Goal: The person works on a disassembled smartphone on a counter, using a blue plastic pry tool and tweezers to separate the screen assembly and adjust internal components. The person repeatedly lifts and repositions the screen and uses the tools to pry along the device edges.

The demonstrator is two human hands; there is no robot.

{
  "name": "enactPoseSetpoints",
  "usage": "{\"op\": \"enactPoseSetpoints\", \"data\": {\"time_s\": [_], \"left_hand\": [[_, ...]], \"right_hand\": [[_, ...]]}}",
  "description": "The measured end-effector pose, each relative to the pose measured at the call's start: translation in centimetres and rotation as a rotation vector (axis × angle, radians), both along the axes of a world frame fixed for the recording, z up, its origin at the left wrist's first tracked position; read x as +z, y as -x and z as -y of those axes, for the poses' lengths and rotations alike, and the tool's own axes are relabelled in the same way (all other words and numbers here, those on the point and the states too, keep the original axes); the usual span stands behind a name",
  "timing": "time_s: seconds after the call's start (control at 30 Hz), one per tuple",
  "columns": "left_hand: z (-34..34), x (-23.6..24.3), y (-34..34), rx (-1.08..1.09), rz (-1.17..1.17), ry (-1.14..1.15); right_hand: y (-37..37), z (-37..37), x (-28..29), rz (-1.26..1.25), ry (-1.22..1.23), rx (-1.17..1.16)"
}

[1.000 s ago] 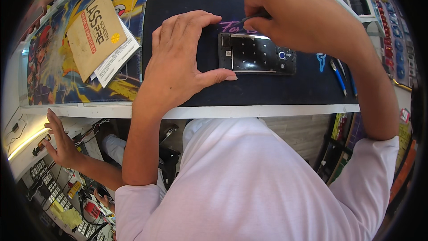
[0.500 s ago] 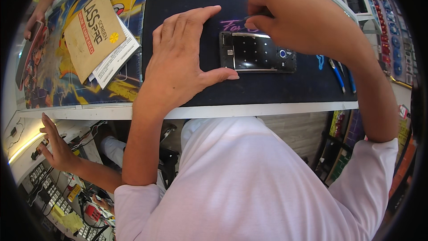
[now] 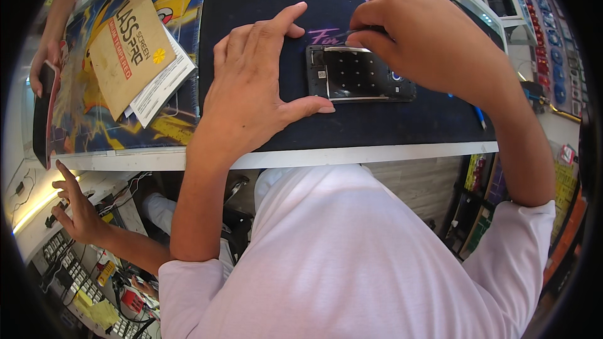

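A smartphone [image 3: 352,75] with its inside showing lies flat on the dark mat, with a shiny black panel marked by rows of small dots. My left hand [image 3: 242,88] is open at its left end, thumb stretched out beside the near left corner; I cannot tell whether it touches. Above the far right part of the phone, my right hand [image 3: 421,37] is closed in a pinch around a thin dark tool [image 3: 378,29]. Its kind and tip are hard to make out. That hand covers the phone's far right corner and part of a round blue-ringed spot.
A blue-handled tool [image 3: 480,117] lies right of the phone, partly behind my forearm. On a colourful mat [image 3: 179,129] to the left rest a brown envelope [image 3: 122,56] and white papers [image 3: 173,81]. Another person's hand [image 3: 47,63] grips a red-edged phone; another hand [image 3: 81,216] shows lower left.
My right hand has shifted slightly left and down over the phone. My left hand stays nearly still. At far left, the other person's phone has moved down, and a second hand has come into view.
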State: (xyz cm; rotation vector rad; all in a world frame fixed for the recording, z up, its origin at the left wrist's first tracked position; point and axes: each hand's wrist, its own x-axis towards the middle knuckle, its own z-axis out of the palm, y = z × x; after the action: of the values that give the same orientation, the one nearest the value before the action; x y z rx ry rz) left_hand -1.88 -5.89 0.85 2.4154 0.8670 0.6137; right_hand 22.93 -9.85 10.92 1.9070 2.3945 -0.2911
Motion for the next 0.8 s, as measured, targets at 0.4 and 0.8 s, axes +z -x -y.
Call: {"op": "enactPoseSetpoints", "data": {"time_s": [0.4,0.8], "left_hand": [[0.03,0.02,0.0,-0.004,-0.011,0.002],[0.06,0.0,0.07,-0.011,-0.016,-0.024]], "right_hand": [[0.16,-0.1,0.67,0.072,-0.029,0.17],[0.07,-0.48,0.21,0.015,0.037,0.094]]}}
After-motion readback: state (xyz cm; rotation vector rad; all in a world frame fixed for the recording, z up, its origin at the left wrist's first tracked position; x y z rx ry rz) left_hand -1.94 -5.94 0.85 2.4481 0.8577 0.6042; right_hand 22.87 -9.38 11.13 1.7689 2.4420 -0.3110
